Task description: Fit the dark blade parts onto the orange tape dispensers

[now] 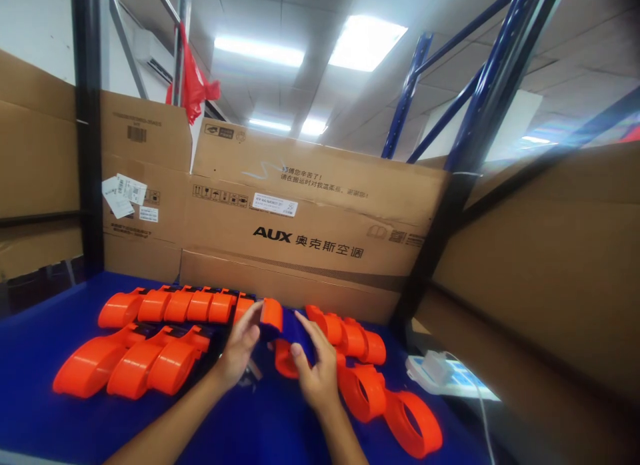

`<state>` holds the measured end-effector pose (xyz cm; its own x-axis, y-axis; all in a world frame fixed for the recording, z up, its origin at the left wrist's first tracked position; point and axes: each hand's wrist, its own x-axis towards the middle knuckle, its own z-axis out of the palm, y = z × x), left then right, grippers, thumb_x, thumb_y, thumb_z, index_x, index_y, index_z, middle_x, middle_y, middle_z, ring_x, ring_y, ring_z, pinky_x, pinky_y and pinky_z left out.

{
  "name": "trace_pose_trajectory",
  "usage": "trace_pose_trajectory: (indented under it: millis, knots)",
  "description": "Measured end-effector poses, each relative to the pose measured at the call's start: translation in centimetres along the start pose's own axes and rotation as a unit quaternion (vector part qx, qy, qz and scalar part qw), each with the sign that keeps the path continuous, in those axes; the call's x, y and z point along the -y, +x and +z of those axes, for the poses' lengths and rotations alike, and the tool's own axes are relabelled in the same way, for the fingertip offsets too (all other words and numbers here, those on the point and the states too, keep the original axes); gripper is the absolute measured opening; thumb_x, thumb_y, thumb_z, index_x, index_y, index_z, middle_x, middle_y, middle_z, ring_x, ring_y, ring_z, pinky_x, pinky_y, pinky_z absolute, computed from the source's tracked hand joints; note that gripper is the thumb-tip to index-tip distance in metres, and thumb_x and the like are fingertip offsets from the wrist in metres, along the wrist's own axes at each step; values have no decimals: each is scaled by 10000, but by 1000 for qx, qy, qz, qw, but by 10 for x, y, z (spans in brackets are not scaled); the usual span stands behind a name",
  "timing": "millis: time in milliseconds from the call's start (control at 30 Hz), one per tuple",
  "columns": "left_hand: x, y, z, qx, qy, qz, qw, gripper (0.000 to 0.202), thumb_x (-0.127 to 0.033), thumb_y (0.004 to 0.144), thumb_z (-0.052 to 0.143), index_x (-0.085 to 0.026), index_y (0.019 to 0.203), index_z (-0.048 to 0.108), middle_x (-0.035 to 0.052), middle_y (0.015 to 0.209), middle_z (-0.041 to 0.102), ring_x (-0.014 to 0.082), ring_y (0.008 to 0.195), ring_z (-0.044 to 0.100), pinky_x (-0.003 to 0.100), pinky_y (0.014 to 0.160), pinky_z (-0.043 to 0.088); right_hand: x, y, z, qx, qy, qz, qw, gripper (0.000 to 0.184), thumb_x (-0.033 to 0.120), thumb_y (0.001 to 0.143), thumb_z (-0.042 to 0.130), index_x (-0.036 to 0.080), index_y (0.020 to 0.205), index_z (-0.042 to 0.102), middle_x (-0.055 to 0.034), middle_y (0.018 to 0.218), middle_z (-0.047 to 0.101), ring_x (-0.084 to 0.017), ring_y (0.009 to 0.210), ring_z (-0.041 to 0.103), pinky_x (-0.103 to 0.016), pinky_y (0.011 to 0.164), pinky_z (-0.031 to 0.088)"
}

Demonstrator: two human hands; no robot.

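Observation:
My left hand [241, 348] pinches a loop-shaped orange plastic piece [272, 314] between thumb and fingers, above the middle of the table. Its exact kind is unclear. A dark-blue part [296, 333] adjoins it on the right, and my right hand [316, 368] closes on that side with the thumb in front. Whether the orange and blue parts are joined cannot be made out. Similar orange loops with dark ends [173, 363] lie in two rows left of my hands. More orange loops [414, 423] rest to the right, some partly hidden behind my right hand.
A blue surface [215, 425] covers the table. Printed cardboard [320, 211] stands along its back, between dark uprights [89, 131]. At the right edge sits a white power strip [453, 378] with a plug and cable. Small metallic bits [253, 370] lie below my hands.

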<state>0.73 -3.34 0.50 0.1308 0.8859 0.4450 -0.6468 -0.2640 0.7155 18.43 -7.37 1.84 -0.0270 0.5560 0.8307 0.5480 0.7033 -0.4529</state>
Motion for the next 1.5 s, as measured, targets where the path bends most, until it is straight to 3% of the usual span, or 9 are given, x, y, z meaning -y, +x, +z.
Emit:
trace_pose_trajectory:
  millis: [67, 133, 300, 467, 567, 800, 1000, 1167, 1500]
  knots:
    - [-1, 0, 1, 40, 1, -26, 999, 617, -448, 734, 773, -205, 1277, 610, 119, 1092, 709, 195, 703, 675, 271, 531, 504, 0, 1, 3, 15, 77, 51, 996, 426, 440, 957, 508, 220, 1306, 617, -106, 1226, 690, -305, 1138, 646, -469, 968, 523]
    - [-2, 0, 2, 51, 1, -55, 997, 556, -396, 734, 781, -198, 1234, 638, 92, 952, 730, 138, 526, 599, 237, 420, 425, 0, 0, 6, 46, 141, 95, 984, 432, 483, 982, 450, 202, 1217, 680, -95, 1114, 736, -302, 1067, 678, -459, 930, 543]
    - [-4, 6, 4, -43, -53, -51, 996, 369, -338, 658, 846, -149, 939, 699, 64, 806, 743, 190, 661, 683, 275, 612, 534, 1, -3, 13, 84, 162, 143, 973, 571, 574, 995, 342, 165, 1114, 723, -95, 953, 759, -289, 925, 709, -428, 799, 588]
    - [-3, 19, -2, -186, -83, -31, 979, 366, -455, 696, 816, -168, 765, 600, -36, 574, 645, 104, 442, 572, 205, 442, 444, 5, -1, 6, 83, 91, 14, 992, 636, 592, 910, 527, 196, 1406, 485, -150, 1349, 602, -304, 1243, 579, -463, 1011, 497]
    - [-2, 25, -7, -219, -69, -20, 973, 408, -479, 675, 823, -176, 702, 551, -78, 490, 562, 69, 353, 478, 184, 371, 371, 8, -1, 3, 62, 5, -61, 996, 617, 473, 823, 698, 197, 1347, 528, -159, 1299, 625, -322, 1211, 596, -473, 999, 508]
    - [-1, 25, -9, -190, -64, -41, 979, 373, -469, 703, 808, -166, 757, 599, -57, 528, 592, 73, 382, 520, 175, 370, 380, 1, -9, 10, -2, -30, -31, 999, 489, 375, 787, 761, 190, 1215, 614, -139, 1129, 709, -304, 1013, 692, -446, 892, 568]
    - [-2, 22, -9, -113, -52, -70, 990, 527, -514, 770, 734, -167, 1149, 617, 122, 1071, 700, 161, 659, 687, 229, 440, 496, -17, 1, 9, -156, 71, 157, 973, 439, 502, 864, 633, 150, 1124, 612, -118, 996, 740, -256, 881, 725, -376, 780, 595]
    - [2, 20, -11, -102, -37, -67, 992, 503, -541, 755, 722, -160, 1065, 618, 26, 796, 668, 112, 489, 582, 202, 379, 419, -30, 11, -7, -181, 12, 254, 950, 441, 580, 792, 672, 170, 955, 645, -90, 814, 749, -242, 624, 703, -336, 554, 553]
    - [2, 18, -9, -107, -35, -68, 991, 468, -567, 722, 732, -167, 939, 619, -23, 651, 614, 96, 431, 534, 198, 379, 389, -52, 11, -14, -122, -189, 231, 947, 506, 655, 791, 614, 164, 907, 660, -45, 596, 669, -248, 545, 645, -317, 518, 439]
